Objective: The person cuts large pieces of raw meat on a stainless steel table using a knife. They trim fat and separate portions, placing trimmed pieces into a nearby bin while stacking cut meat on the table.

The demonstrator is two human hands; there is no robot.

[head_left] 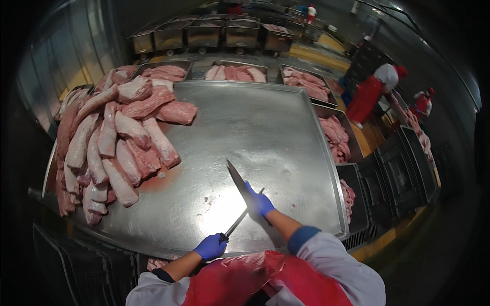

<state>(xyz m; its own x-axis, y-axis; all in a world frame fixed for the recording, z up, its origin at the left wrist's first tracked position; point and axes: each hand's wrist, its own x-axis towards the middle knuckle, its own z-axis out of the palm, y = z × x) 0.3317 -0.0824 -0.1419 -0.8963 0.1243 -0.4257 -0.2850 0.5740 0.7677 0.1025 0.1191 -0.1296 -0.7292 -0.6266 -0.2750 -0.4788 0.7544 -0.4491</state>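
Observation:
My right hand (260, 200), in a blue glove, is closed around the handle of a long knife, its blade (237, 176) pointing up and to the left. In my left hand (210, 247), gloved the same way, is the dark handle of a sharpening steel (236, 223). The steel's rod slants up to the right and passes by my right hand; whether it touches the knife I cannot tell. Both tools are over the front half of a steel table (245, 122). A big heap of pork loins (109, 137) covers the table's left side.
Bins of meat (236, 73) line the table's far edge, and more meat bins (334, 137) stand along its right side. Black crates (403, 158) are stacked at right. Wheeled metal carts (206, 34) stand behind. A person in a red apron (366, 99) bends at the far right.

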